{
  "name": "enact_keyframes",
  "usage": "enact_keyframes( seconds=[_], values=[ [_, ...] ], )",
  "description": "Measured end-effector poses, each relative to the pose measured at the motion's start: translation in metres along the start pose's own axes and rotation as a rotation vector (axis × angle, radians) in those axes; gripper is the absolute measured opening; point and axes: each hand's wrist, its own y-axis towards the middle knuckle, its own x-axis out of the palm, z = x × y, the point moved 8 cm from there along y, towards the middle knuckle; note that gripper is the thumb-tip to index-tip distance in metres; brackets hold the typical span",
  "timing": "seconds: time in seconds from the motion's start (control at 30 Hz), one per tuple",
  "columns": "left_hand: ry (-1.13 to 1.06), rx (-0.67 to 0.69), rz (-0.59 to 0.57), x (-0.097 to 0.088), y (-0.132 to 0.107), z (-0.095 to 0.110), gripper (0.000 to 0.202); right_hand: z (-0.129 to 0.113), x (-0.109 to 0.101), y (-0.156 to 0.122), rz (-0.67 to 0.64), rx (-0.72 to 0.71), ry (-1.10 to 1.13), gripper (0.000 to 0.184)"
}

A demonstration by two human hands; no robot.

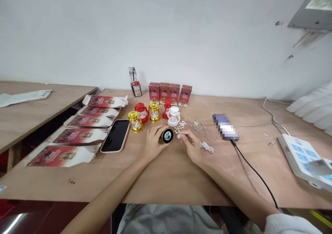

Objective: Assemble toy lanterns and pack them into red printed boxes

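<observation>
My left hand (153, 142) is closed round a small lantern (167, 135) lying on its side, its black underside turned toward me. My right hand (191, 144) pinches a small button cell at the lantern's base, beside a heap of button cells (179, 126). Behind stand two gold lanterns (136, 122), two red ones (141, 112) and a white one (173, 116). A small white plastic part (206, 146) lies just right of my right hand.
Flattened red cartons (85, 121) lie in a row at left, next to a phone (116, 135) lying face up. Several red boxes (169, 93) stand at the back by a sachet (135, 81). Wire handles (198, 126), a cabled device (225, 126) and a power strip (301, 156) lie to the right.
</observation>
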Motion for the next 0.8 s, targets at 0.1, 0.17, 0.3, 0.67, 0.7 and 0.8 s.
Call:
enact_keyframes(
  seconds=[0.1,0.17,0.3,0.67,0.7,0.8],
  values=[
    [-0.012,0.000,-0.029,0.004,0.001,0.002,0.048,-0.003,0.004,0.000,-0.068,-0.048,-0.093,0.022],
    [-0.021,0.009,-0.034,0.005,0.001,0.005,0.048,0.000,0.003,0.000,-0.050,-0.037,-0.089,0.020],
    [-0.055,0.028,-0.018,0.006,0.000,0.013,0.047,-0.004,0.003,0.001,-0.018,-0.071,-0.070,0.015],
    [-0.068,0.100,-0.016,0.012,-0.001,0.025,0.046,-0.015,0.004,-0.001,-0.005,-0.154,-0.069,0.012],
    [-0.064,0.100,-0.008,0.012,0.000,0.026,0.046,-0.013,0.004,-0.001,-0.001,-0.148,-0.060,0.011],
    [-0.052,0.107,0.020,0.011,0.000,0.029,0.045,-0.010,0.004,-0.002,0.023,-0.127,-0.039,0.012]
  ],
)
